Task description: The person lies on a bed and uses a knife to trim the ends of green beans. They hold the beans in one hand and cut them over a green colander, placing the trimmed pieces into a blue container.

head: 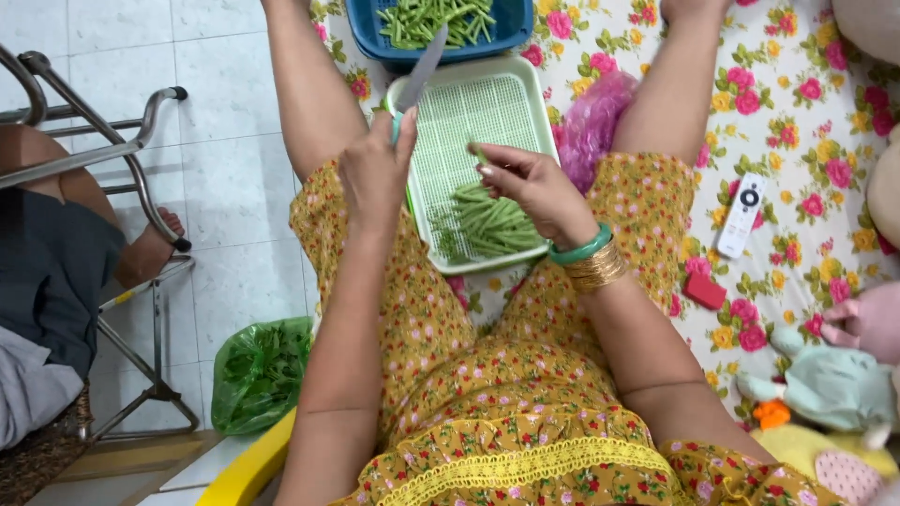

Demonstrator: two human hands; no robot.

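— What have we got in hand?
— Our left hand (375,173) grips the knife (419,73), blade angled over the tray's far-left corner. Our right hand (530,187) pinches one green bean (478,152) above the cut beans (487,227) heaped at the near edge of the pale green tray (539,103).
— So we're mid-trimming?
— Seems so; next the blade must meet that bean. Uncut beans (436,21) wait beyond, in the blue basket (361,23).

Left hand (375,173) clenched, fingers wrapped; right hand (530,183) raised, fingers pinched together.
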